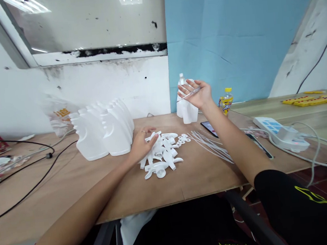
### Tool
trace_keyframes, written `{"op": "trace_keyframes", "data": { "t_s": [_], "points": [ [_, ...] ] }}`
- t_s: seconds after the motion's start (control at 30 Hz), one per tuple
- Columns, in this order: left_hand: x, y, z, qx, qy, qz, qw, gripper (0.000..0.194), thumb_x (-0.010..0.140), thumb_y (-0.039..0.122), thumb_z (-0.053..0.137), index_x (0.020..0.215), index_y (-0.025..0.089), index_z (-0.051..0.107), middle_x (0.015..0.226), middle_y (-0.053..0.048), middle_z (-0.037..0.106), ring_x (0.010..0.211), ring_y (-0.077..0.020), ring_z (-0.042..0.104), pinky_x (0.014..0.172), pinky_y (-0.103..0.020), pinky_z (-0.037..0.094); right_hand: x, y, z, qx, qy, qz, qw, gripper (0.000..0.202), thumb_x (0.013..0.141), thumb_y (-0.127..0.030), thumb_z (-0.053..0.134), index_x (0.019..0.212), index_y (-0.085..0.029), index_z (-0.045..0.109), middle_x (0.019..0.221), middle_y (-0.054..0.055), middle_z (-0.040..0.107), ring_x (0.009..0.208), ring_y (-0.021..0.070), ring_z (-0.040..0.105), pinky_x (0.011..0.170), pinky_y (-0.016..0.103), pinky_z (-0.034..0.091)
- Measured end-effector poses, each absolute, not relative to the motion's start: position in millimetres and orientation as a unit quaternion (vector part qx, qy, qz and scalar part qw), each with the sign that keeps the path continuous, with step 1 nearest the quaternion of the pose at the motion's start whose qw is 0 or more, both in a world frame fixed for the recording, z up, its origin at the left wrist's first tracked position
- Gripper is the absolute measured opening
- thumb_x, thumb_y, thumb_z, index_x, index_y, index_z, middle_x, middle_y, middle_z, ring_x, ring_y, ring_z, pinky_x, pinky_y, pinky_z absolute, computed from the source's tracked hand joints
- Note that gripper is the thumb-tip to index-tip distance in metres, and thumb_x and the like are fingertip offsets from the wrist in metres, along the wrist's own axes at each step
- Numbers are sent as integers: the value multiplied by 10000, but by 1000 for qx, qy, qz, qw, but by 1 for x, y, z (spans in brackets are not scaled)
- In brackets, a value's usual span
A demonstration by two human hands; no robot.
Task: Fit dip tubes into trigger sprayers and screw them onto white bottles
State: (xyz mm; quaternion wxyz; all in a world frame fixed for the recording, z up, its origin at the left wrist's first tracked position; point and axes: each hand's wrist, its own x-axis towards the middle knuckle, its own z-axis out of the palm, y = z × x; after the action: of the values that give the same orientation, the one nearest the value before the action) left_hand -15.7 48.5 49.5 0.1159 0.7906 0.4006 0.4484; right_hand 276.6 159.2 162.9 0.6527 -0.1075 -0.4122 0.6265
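Observation:
My left hand rests at the left side of a pile of white trigger spray heads. Its thumb and fingers are apart, with nothing plainly held in them; its fingertips are at the pile's edge. My right hand is raised, palm partly turned up and fingers stretched out. Across that palm lies a thin pointed metal tool, its tip to the left. Behind this hand stand white bottles, partly hidden, one with a top on its neck. Small white rings and thin white tubes lie right of the pile.
Several white bottles without tops stand in rows at left. At right are a yellow-capped drink bottle, a phone, another phone-like device and a power strip with cables. Black cables cross the table's left side.

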Motion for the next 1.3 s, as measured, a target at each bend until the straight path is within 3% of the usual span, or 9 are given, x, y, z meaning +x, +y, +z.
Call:
{"op": "trace_keyframes", "data": {
  "t_s": [0.17, 0.3, 0.43, 0.53, 0.7, 0.83, 1.03, 1.17, 1.3],
  "points": [
    [15, 65, 108, 711, 367, 522, 296, 573, 868, 497, 623, 1334, 188, 499, 1385, -143, 556, 1214, -285, 578, 953, -433, 510, 220, 77, 188, -83, -576, 611, 537, 307, 858, -464, 600, 1040, -218, 622, 1003, 55, 719, 913, 241, 714, 802, 404, 586],
    [33, 52, 141, 714, 304, 564, 282, 514, 795, 437, 748, 1204, 171, 585, 1235, -128, 647, 1174, -299, 602, 964, -412, 498, 195, 37, 200, -151, -650, 570, 479, 416, 859, -560, 628, 1011, -174, 642, 824, 58, 704, 704, 202, 694, 620, 314, 556],
    [29, 38, 142, 697, 275, 566, 344, 611, 763, 382, 780, 1250, 191, 464, 1066, -84, 684, 975, -251, 680, 871, -414, 533, 210, 47, 199, -189, -656, 514, 520, 309, 893, -484, 635, 857, -180, 591, 518, -55, 481, 409, 81, 441, 425, 220, 404],
    [25, 35, 139, 688, 271, 563, 370, 576, 768, 377, 779, 1183, 220, 410, 1011, -59, 667, 885, -217, 682, 825, -414, 544, 222, 58, 198, -218, -667, 487, 521, 319, 845, -440, 736, 809, -210, 518, 508, -107, 314, 369, 34, 209, 340, 195, 225],
    [28, 36, 141, 689, 289, 606, 272, 492, 713, 330, 821, 1054, 220, 484, 1139, -55, 593, 1053, -223, 629, 907, -385, 511, 207, 56, 191, -266, -706, 448, 481, 465, 703, -434, 882, 761, -225, 470, 579, -92, 303, 428, 29, 144, 343, 218, 75],
    [29, 35, 142, 667, 304, 619, 281, 490, 637, 311, 871, 1002, 196, 565, 991, -31, 619, 949, -203, 646, 872, -359, 519, 188, 56, 182, -248, -689, 433, 526, 440, 702, -437, 879, 729, -212, 502, 546, -87, 295, 443, 49, 200, 360, 232, 110],
    [22, 30, 151, 637, 226, 519, 524, 434, 729, 442, 789, 1023, 171, 621, 815, -39, 674, 705, -186, 659, 640, -313, 532, 191, 67, 179, -153, -671, 514, 512, 400, 746, -482, 798, 714, -218, 500, 506, -106, 291, 411, 54, 175, 369, 230, 155],
    [20, 29, 152, 620, 223, 525, 539, 339, 814, 472, 723, 955, 175, 643, 732, -29, 668, 637, -182, 651, 576, -302, 524, 195, 70, 178, -138, -672, 543, 484, 376, 737, -502, 775, 766, -198, 555, 591, -61, 460, 437, 62, 267, 390, 232, 239],
    [19, 37, 148, 592, 220, 556, 540, 235, 780, 343, 774, 887, 181, 642, 788, -14, 684, 631, -144, 635, 604, -278, 537, 194, 73, 176, -171, -663, 521, 509, 403, 704, -463, 843, 725, -205, 534, 572, -68, 426, 452, 67, 276, 396, 226, 259]
  ]
}}
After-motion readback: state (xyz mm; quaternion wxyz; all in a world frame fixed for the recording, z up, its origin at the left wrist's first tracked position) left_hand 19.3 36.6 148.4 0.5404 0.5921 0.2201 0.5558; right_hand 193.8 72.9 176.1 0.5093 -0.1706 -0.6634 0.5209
